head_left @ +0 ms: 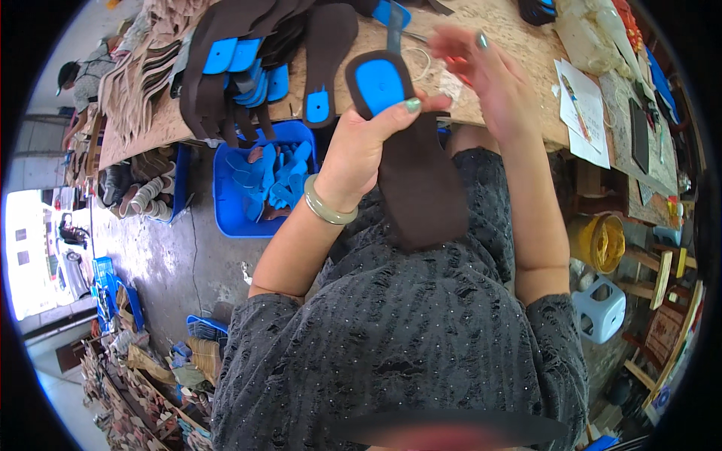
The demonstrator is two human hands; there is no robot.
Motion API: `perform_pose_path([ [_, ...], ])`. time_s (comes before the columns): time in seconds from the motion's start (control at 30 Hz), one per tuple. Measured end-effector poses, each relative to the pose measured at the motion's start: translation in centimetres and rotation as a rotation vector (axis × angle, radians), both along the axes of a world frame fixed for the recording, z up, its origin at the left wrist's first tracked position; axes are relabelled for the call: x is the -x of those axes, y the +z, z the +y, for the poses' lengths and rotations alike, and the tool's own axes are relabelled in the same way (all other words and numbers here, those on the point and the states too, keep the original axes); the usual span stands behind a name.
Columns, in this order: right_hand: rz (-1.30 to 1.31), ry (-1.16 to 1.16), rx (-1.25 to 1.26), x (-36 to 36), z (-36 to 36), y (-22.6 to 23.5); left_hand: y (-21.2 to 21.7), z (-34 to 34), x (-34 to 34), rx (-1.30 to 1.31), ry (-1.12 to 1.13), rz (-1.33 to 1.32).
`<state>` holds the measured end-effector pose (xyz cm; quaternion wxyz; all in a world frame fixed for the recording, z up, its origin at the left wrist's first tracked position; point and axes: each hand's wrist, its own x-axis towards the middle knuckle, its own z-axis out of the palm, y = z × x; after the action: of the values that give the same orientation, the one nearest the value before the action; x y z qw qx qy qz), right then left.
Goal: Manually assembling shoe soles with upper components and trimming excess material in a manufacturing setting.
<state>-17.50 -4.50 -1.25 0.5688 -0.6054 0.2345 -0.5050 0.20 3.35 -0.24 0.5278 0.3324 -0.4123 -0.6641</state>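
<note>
My left hand [357,154] grips a dark brown insole [425,188] with a bright blue heel piece [380,84] on it, thumb resting at the blue piece's edge. The insole's broad end hangs toward my lap. To the right, my right hand [492,86] is raised over the table edge, its fingers stretched out and somewhat blurred. A red-handled tool [462,75], partly hidden, shows close behind those fingers; whether they touch it is unclear. Left of the held insole, another brown insole [331,45] lies on the table with a blue piece [317,107] on its narrow end.
Stacked brown insoles [207,90] with blue pieces overhang the wooden table [444,15]. Below stands a blue bin [244,218] of loose blue pieces. Paper [583,113] with a pen lies at right. A yellow bucket [596,242] and pale blue stool [600,308] stand beside me.
</note>
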Motion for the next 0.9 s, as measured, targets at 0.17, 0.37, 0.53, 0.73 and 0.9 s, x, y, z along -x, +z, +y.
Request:
perform_pose_path([
  [0.17, -0.034, -0.090, -0.263, -1.2, 5.3, -0.2, 0.0, -0.4, -0.6, 0.180, 0.192, -0.026],
  [0.37, 0.028, -0.163, -0.118, -3.4, 6.5, -0.3, -0.6, 0.3, -0.1, 0.253, 0.159, -0.003],
  [0.53, -0.141, 0.091, -0.339, -2.7, 5.9, 0.0, -0.4, 0.5, -0.6, 0.332, 0.032, 0.148],
  [0.73, -0.348, 0.503, -0.607, -3.3, 5.8, -1.0, -0.3, 0.3, -1.3, 0.500, -0.166, 0.084],
  [0.9, -0.228, 0.520, -0.632, -3.5, 5.7, 0.4, -0.9, 0.0, -1.9, 0.593, -0.168, -0.022],
])
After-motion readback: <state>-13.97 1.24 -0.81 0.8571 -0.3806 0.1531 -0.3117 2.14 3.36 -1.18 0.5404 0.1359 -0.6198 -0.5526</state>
